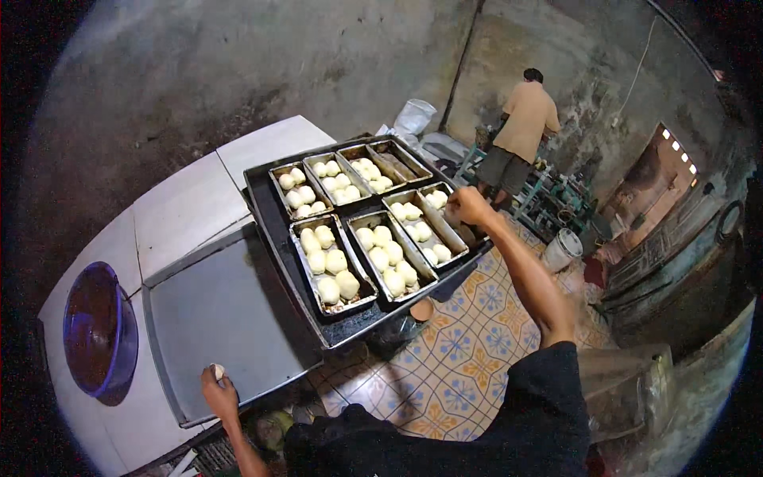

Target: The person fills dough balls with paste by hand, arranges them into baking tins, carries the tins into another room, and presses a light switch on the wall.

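My left hand is closed around a small pale dough piece, at the near edge of a flat grey metal tray. My right hand reaches over the rightmost loaf tin, its fingers curled down near the dough balls in that tin. Whatever its fingertips hold is hidden. Several loaf tins stand in two rows on a large dark baking tray. Most carry paired rows of dough balls, as in the near left tin. One far tin shows bare metal inside.
A purple basin with brown inside stands on the white tiled counter at left. Beyond the dark tray, a person faces away beside green machinery. A white bucket sits on the patterned floor.
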The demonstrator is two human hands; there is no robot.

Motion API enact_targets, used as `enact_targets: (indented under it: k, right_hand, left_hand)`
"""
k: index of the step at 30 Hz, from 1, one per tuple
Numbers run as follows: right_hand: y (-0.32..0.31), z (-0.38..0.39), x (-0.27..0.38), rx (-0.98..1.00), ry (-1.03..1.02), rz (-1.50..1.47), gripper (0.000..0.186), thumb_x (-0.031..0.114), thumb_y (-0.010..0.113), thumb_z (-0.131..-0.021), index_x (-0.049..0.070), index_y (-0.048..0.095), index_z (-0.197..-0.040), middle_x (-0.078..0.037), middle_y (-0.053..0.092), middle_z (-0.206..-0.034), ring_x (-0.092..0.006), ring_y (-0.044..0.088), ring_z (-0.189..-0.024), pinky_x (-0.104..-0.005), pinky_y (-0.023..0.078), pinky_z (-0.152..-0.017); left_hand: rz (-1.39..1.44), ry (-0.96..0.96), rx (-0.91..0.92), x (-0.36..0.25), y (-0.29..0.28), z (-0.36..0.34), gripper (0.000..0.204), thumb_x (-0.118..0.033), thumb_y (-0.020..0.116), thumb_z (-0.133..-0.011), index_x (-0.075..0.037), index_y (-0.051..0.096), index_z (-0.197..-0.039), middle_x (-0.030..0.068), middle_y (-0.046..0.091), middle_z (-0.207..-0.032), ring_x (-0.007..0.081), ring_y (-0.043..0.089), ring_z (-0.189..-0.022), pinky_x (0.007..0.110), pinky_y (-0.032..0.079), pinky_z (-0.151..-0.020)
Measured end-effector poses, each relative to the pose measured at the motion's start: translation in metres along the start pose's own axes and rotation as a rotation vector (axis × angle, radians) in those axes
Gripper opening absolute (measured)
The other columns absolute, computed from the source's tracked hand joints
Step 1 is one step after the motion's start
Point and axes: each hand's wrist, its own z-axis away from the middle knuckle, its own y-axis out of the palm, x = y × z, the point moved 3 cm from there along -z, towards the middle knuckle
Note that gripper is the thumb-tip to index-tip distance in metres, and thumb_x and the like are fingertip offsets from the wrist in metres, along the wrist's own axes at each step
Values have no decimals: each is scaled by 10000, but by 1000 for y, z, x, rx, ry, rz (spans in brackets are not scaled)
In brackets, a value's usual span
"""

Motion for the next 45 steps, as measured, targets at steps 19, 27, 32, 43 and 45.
enact_targets:
  k: [19,27,32,43,45]
  right_hand:
    - [-10,60,-9,182,27,7,384,77,592,-673,43,689,-1044,-250,663,-963,-395,650,-862,-436,516,-746]
    - [-54,37,49,-307,-145,-55,420,52,669,-712,-57,585,-1108,-293,594,-1126,-412,597,-1039,-444,496,-825]
    - [-53,106,185,-328,-350,-615,417,164,580,-910,-8,536,-1287,-227,508,-1354,-379,456,-1290,-438,361,-1056]
    - [11,166,317,-416,-706,-83,527,422,585,-863,89,566,-1271,-123,569,-1284,-333,536,-1144,-446,402,-910]
    - [11,165,318,-435,-708,-100,477,432,554,-886,98,594,-1225,-91,603,-1231,-313,560,-1102,-440,413,-881]
  left_hand:
    - [-28,26,-6,-8,6,-1,363,-3,633,-734,56,597,-1091,237,598,-1063,425,555,-1011,465,440,-897]
    - [-23,-32,-60,-4,-1,3,333,-5,632,-742,37,609,-1071,230,602,-1038,409,568,-988,448,451,-871]
    - [-404,-18,-67,-28,-11,3,493,-293,697,-732,-52,625,-1157,298,474,-1299,474,397,-1243,524,283,-1078]
    - [-238,-155,-262,-29,-39,15,660,-252,674,-768,-100,440,-1366,274,364,-1368,461,297,-1304,574,266,-1060]
    - [-125,-84,-351,-21,-42,28,617,-220,667,-760,-78,465,-1325,265,370,-1368,452,306,-1305,565,269,-1063]
